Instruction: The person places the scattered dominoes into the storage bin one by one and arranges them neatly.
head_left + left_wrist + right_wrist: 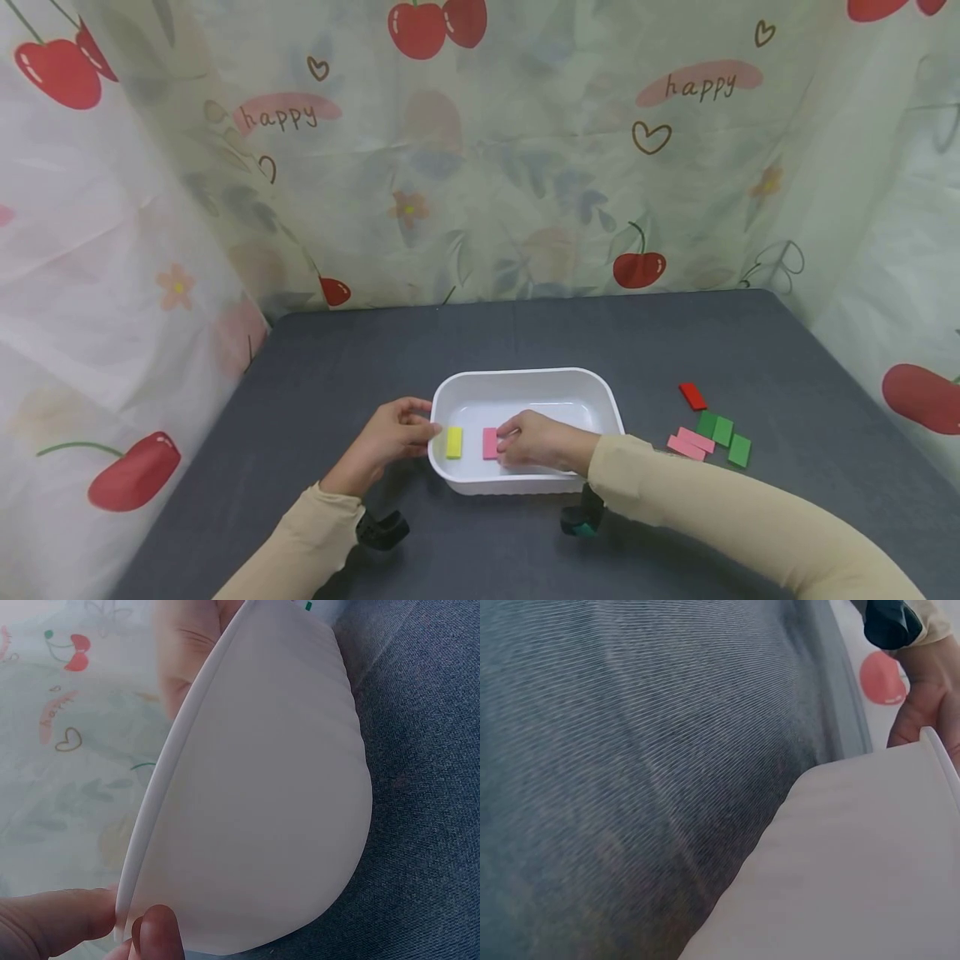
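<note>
Block in pink (490, 443): inside the white tray (525, 388), right of the yellow block (454, 443) and apart from it. Right hand (540, 442) is over the tray, fingers curled at the block's right edge; cannot tell whether they pinch it or merely touch. Left hand (386, 437) has its fingers clamped on the tray's left rim. Handling, by judgement: take the block lightly by its edges, square it to its yellow neighbour, then part the fingers fully before lifting so nothing drags; a light left hold should suffice, as a pull could shift the tray. Counter (375, 358): dark grey, fabric-like, ribbed in the right wrist view. Right of the tray, loosely grouped: red block (693, 397), green blocks (722, 431), other pink blocks (696, 439). Room: pale curtains (487, 175) behind and at both sides, printed with cherries, flowers, hearts and "happy".
</note>
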Tool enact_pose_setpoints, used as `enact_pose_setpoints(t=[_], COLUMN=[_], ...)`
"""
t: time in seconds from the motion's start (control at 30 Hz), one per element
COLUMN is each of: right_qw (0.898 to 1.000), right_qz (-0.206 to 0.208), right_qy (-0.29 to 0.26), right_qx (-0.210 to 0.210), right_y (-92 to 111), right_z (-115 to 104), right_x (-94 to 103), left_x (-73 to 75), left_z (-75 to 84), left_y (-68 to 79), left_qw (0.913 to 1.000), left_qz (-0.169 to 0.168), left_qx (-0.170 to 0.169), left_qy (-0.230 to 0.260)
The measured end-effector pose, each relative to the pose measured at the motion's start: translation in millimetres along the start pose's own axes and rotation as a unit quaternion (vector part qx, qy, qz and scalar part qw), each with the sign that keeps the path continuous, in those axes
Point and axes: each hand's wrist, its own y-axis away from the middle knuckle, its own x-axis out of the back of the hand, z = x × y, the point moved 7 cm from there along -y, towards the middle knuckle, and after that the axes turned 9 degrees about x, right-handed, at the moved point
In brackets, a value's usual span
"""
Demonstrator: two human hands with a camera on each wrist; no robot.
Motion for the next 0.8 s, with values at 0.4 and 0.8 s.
enact_pose_setpoints(t=[0.4,0.8], right_qw=[1.000,0.999], right_qz=[-0.014,-0.021], right_qy=[-0.012,-0.037], right_qx=[0.020,0.019], right_y=[-7.2,-13.1], right_z=[-10.3,-14.4], right_x=[-12.3,-19.9], left_x=[0.5,0.0], left_z=[1.0,0.3], left_y=[1.4,1.3], left_qw=[1.0000,1.0000], left_qz=[-0.002,0.000], left_qx=[-0.001,-0.001], left_qy=[0.001,-0.008])
